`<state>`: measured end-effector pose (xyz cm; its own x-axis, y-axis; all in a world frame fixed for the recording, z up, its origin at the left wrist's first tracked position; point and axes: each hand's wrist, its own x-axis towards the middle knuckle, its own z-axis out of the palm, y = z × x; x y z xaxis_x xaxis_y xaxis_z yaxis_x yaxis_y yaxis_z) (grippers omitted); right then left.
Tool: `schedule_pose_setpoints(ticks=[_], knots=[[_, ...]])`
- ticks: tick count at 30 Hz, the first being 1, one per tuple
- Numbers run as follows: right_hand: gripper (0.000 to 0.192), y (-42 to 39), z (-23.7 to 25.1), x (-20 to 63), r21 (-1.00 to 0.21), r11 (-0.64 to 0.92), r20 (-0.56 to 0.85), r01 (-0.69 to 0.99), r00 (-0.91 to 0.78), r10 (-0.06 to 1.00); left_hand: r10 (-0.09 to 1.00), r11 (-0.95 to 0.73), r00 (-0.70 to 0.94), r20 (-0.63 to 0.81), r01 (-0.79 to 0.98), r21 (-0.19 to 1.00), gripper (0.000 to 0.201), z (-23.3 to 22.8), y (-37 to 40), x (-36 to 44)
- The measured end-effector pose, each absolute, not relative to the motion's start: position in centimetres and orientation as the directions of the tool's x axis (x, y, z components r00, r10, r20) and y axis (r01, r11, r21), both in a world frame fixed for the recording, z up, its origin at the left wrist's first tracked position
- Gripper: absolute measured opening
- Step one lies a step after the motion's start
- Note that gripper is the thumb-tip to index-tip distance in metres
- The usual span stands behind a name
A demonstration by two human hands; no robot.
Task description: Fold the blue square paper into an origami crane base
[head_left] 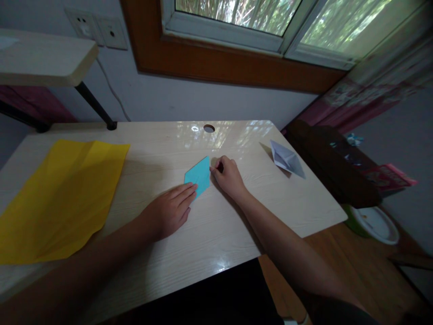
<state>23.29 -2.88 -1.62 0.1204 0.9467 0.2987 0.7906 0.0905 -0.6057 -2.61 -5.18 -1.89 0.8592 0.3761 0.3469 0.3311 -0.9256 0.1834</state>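
At the frame's centre the left hand lies flat, fingers extended, on the blue paper, while the right hand presses its edge with narrow fingers; it seems a crease is being made, needing firm pressure next.

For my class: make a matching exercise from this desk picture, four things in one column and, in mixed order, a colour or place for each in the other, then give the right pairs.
Column one:
1. folded paper between the hands
2. large creased sheet
3. folded paper model
4. round hole in the desk

Column two:
A. yellow, on the desk's left side
B. near the desk's far edge, below the window
C. blue, touched by the left hand and right hand
D. white, on the desk's right side

Pairs: 1-C, 2-A, 3-D, 4-B
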Motion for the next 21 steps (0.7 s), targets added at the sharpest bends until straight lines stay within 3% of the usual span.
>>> schedule_pose_setpoints(ticks=[3, 5, 9, 21], knots=[[0.011, -3.2, -1.7, 23.2, -0.657, 0.127, 0.343, 0.743, 0.144, 0.928, 0.421, -0.905, 0.854, 0.306, 0.371, 0.209, 0.049, -1.7, -5.2, -2.6], [0.013, -3.5, -1.5, 23.0, -0.647, 0.202, 0.359, 0.735, 0.059, 0.932, 0.456, -0.887, 0.843, 0.285, 0.403, 0.226, 0.051, -1.5, -5.2, -2.6], [0.023, -4.2, -0.9, 22.4, -0.493, 0.335, 0.323, 0.803, -0.189, 0.927, 0.492, -0.866, 0.828, 0.269, 0.433, 0.249, 0.051, -1.2, -5.2, -2.5], [0.029, -4.5, -0.6, 21.4, -0.340, 0.256, 0.264, 0.905, -0.169, 0.950, 0.389, -0.914, 0.841, 0.376, 0.302, 0.270, 0.038, -1.0, -4.1, -3.2]])
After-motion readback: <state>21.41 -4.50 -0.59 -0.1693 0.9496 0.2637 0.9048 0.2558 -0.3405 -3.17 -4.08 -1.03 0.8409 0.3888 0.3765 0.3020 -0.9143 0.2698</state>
